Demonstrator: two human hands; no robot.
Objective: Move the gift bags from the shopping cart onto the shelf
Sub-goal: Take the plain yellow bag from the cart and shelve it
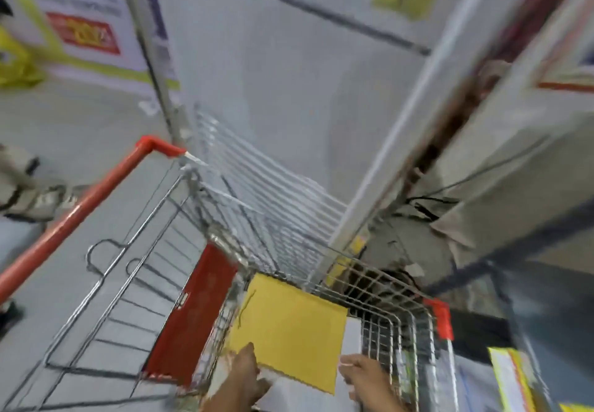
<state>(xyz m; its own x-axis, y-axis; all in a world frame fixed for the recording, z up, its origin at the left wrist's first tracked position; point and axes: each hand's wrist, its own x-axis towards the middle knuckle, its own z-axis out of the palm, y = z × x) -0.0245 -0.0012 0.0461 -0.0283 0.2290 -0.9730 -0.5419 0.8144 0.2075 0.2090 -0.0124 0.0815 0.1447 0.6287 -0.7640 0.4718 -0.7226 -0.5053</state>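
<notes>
A flat yellow gift bag (pixel 289 324) with a thin dark cord handle lies in the wire basket of the shopping cart (pixel 289 218). My left hand (pixel 246 371) grips the bag's lower left corner from below. Just beside the bag's lower right corner, my right hand (pixel 364 378) has its fingers spread and holds nothing. The shelf (pixel 398 115) rises at the right as a white edge. On it stand beige-grey bags (pixel 482 193) with black cord handles. The whole view is motion-blurred.
The cart's red push handle (pixel 80 209) runs to the left, with a red seat flap (pixel 193 315) and a red corner bumper (pixel 442 318). A printed sign (pixel 83 25) stands at the upper left. Yellow printed sheets (pixel 511 379) sit at the lower right. Grey floor lies beyond the cart.
</notes>
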